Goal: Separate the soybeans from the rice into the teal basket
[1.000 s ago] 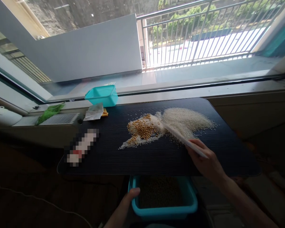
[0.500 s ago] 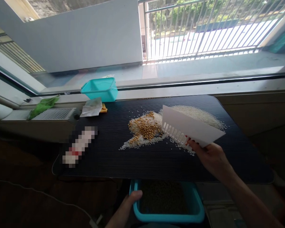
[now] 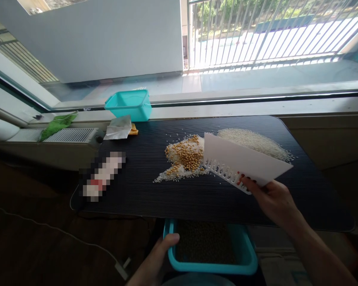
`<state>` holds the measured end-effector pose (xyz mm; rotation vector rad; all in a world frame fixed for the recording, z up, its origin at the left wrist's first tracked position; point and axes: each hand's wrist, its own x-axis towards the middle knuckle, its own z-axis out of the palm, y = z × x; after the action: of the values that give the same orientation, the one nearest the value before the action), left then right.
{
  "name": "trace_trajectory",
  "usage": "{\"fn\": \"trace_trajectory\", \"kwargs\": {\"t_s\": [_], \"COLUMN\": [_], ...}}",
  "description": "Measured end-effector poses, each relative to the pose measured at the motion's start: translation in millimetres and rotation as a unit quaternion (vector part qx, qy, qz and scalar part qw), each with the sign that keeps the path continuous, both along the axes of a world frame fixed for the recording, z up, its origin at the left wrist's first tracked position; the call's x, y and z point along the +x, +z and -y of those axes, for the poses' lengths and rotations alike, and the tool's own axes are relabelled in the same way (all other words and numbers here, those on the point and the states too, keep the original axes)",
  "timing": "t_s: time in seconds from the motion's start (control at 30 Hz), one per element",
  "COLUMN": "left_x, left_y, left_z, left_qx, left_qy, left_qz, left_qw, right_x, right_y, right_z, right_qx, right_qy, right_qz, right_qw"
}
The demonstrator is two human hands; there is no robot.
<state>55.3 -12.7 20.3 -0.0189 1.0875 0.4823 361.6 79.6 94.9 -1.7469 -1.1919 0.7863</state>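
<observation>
My right hand (image 3: 276,200) is closed on a stiff white sheet (image 3: 241,157) with a row of slots along its lower edge. It is tilted over the dark table (image 3: 137,190), its left end beside a heap of yellow beans (image 3: 191,159) mixed with white grains that look like rice. Behind the sheet spreads a larger pile of the white grains (image 3: 250,141), partly hidden. Below the table's near edge, my left hand (image 3: 159,254) grips the left rim of a turquoise bin (image 3: 214,268), thumb on top. Small dark pieces lie inside the bin, too dim to name.
A second turquoise bin (image 3: 131,107) stands at the back left by the window. Before it lie a grey-white packet (image 3: 118,128) and something yellow. A blurred-out item (image 3: 104,176) is on the table's left. A green bag (image 3: 58,125) rests on the radiator (image 3: 73,135).
The slotted sheet has moved slightly towards me and to the right across the table, away from the grain pile. My left hand stays on the bin rim. The view has shifted a little.
</observation>
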Motion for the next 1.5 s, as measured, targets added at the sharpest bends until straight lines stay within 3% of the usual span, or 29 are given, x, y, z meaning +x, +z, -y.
{"fn": "trace_trajectory", "kwargs": {"t_s": [0.2, 0.33, 0.63, 0.93, 1.13, 1.23, 1.37, 1.5], "left_x": [-3, 0, 9, 8, 8, 8, 7, 2], "left_y": [-5.1, 3.6, 21.0, 20.1, 22.9, 21.8, 20.5, 20.3], "left_z": [2, -2, -8, -8, -10, -11, -10, -7], "left_qx": [0.006, 0.013, 0.032, 0.044, 0.025, 0.041, 0.061, 0.057], "left_qy": [0.012, 0.011, 0.013, 0.018, 0.009, 0.005, 0.002, 0.024], "left_qz": [0.011, 0.000, -0.014, 0.013, 0.007, -0.010, -0.029, -0.038], "left_qw": [1.000, 1.000, 0.999, 0.999, 1.000, 0.999, 0.998, 0.997], "right_x": [3, 1, -5, 14, 29, 21, -10, -41], "right_y": [-2.4, 4.1, 7.7, -1.6, 3.7, 5.8, 3.3, 1.8], "right_z": [5, 7, 8, 44, 73, 62, 22, -11], "right_qx": [-0.023, -0.018, 0.000, -0.108, -0.159, -0.118, -0.013, 0.023], "right_qy": [0.025, -0.004, 0.000, 0.140, 0.198, 0.171, 0.097, 0.115], "right_qz": [-0.034, -0.038, -0.045, -0.066, -0.042, -0.057, -0.052, -0.025], "right_qw": [0.999, 0.999, 0.999, 0.982, 0.966, 0.977, 0.994, 0.993]}}
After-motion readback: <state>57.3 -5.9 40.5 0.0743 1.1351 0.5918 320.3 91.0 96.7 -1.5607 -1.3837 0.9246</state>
